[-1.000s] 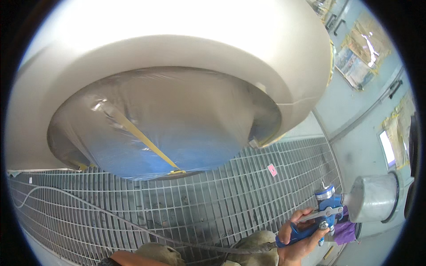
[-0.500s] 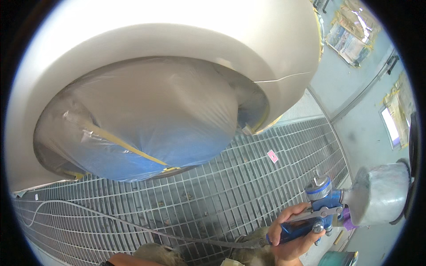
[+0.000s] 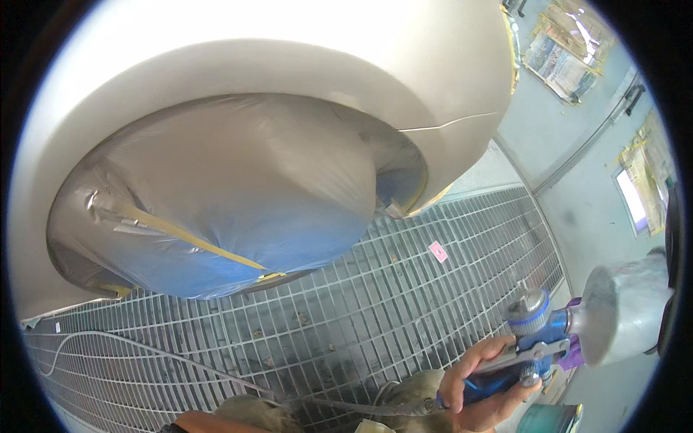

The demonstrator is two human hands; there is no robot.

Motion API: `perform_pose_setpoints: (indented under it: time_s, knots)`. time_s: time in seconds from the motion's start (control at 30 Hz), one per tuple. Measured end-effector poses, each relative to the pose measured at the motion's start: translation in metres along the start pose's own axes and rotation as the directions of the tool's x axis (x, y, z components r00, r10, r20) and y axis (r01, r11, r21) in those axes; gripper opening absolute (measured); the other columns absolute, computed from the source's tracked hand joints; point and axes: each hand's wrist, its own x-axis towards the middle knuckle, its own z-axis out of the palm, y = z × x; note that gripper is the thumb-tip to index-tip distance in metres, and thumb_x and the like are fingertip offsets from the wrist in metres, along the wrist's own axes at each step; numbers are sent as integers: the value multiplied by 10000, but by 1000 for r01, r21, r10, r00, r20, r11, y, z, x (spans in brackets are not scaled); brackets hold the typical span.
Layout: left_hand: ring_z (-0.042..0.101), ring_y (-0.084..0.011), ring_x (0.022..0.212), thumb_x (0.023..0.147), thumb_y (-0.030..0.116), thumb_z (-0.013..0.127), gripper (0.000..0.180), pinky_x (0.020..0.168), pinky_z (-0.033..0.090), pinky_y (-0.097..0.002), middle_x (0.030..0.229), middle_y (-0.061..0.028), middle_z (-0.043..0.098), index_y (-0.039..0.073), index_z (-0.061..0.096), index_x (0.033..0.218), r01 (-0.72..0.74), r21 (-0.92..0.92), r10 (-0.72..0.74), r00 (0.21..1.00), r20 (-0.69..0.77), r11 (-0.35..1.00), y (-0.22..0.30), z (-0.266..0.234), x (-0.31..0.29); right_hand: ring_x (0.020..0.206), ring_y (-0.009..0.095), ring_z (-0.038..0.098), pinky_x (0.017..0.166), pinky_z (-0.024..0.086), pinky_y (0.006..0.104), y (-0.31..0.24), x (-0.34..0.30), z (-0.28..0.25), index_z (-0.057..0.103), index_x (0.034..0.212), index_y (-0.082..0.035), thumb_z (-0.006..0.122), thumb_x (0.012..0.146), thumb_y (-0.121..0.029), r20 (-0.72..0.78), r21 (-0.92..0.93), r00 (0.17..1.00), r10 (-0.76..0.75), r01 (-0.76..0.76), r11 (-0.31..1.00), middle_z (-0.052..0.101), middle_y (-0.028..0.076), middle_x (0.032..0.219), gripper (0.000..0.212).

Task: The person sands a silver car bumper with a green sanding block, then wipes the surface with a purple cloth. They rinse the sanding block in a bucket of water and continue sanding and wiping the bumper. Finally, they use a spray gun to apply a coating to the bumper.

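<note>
My right hand [image 3: 478, 385] grips the blue handle of a paint spray gun [image 3: 532, 339] at the lower right, fingers around the trigger. The gun carries a large grey cup [image 3: 625, 307] on its right side and a hose [image 3: 346, 405] runs from its base to the left. Above and to the left looms a beige car body panel [image 3: 303, 65] with a wheel arch; the wheel [image 3: 231, 209] is wrapped in plastic film and yellow tape. My left hand is not visible; only a bit of sleeve [image 3: 195, 422] shows at the bottom edge.
A metal floor grating [image 3: 346, 317] spreads under the car, with a thin hose [image 3: 108, 346] lying across it at the left and a small pink scrap [image 3: 437, 252]. Pale blue booth walls [image 3: 577, 144] with paper-covered patches stand at the right.
The view has shifted so the car panel and wrapped wheel fill more of the picture. My right hand with the spray gun has risen and turned, the cup now larger at the right.
</note>
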Motion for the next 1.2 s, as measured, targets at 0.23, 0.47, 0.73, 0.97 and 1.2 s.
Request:
perform_pose_setpoints:
  time_s: [0.23,0.47,0.73,0.97,1.2]
  knots:
    - [679,-275,568,846,274,590,214,505,538,-415,636,-91,651,109,656,726,101,-30,-99,993,68,994,2,-21,1,358,149,462,328,349,264,7,7,-7,468,1074,-48,467,894,-753,-25,79,990,-138,140,987,583,121,755,727]
    - [673,-278,555,865,311,574,243,492,537,-437,617,-75,642,134,650,717,140,-9,-140,989,50,990,-3,-8,0,356,141,468,317,354,255,6,12,2,473,1066,-46,482,906,-721,-153,126,985,-79,98,987,591,118,742,694]
    - [649,-265,522,863,337,579,258,460,516,-436,601,-55,624,148,637,698,200,29,-202,976,87,979,-4,-34,11,412,155,480,373,385,256,-11,6,-14,507,1104,-40,570,794,-812,-29,71,999,20,-18,997,563,119,802,835]
    - [619,-261,505,871,300,619,247,449,492,-410,593,-60,597,136,619,686,136,-16,-137,989,-47,991,-17,-25,13,427,174,501,362,392,256,-18,20,-27,522,1117,-14,616,792,-772,-117,37,993,31,-26,999,603,154,888,830]
    - [589,-257,488,878,263,660,253,439,469,-383,584,-64,569,123,601,675,21,-59,-34,973,-227,998,-35,-28,21,288,110,451,228,335,214,-40,74,-63,432,990,-24,403,1007,-619,158,97,954,-255,242,965,579,150,639,597]
